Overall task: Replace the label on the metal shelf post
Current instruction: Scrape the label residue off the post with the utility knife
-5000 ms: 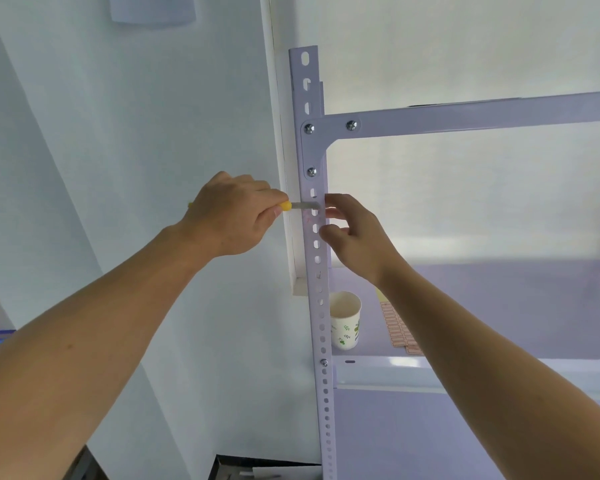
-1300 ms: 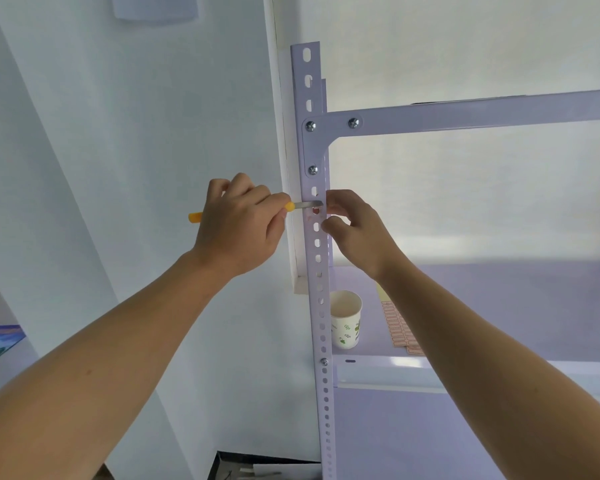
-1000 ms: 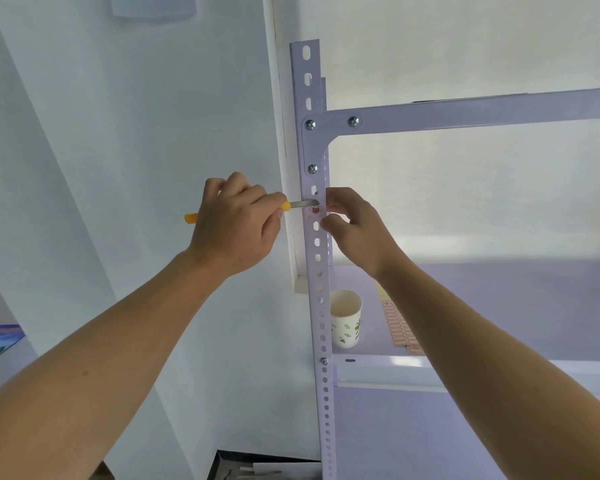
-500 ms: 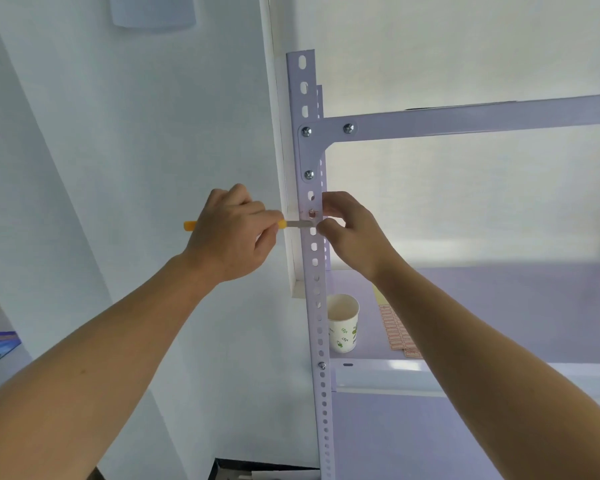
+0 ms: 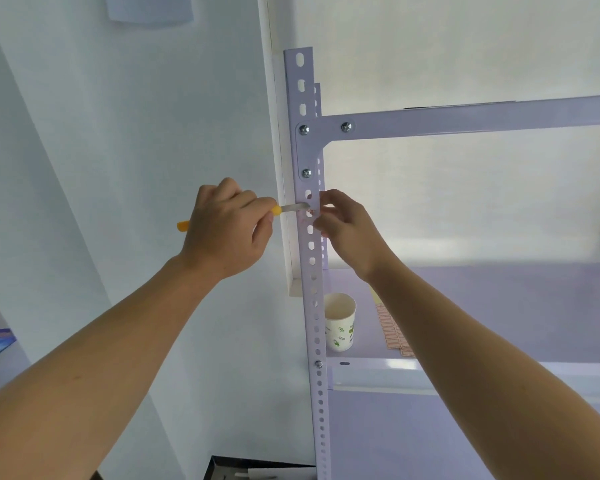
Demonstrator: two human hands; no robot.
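Label (image 5: pixel 310 212), small reddish scrap, sat on front face of the metal post (image 5: pixel 313 306), just under the bracket's lowest bolt. Left hand (image 5: pixel 227 230) was fisted round a yellow-handled scraper (image 5: pixel 184 225), with its blade (image 5: pixel 293 206) flat, level, tip touching the post at the label. Right hand (image 5: pixel 347 223) had its fingers curled on the post's right edge, forefinger above and thumb below the label. Paper cup (image 5: pixel 340 322) stood upright on the shelf (image 5: pixel 499 306) right beside the post, sticker sheet (image 5: pixel 394 332) lying near it.
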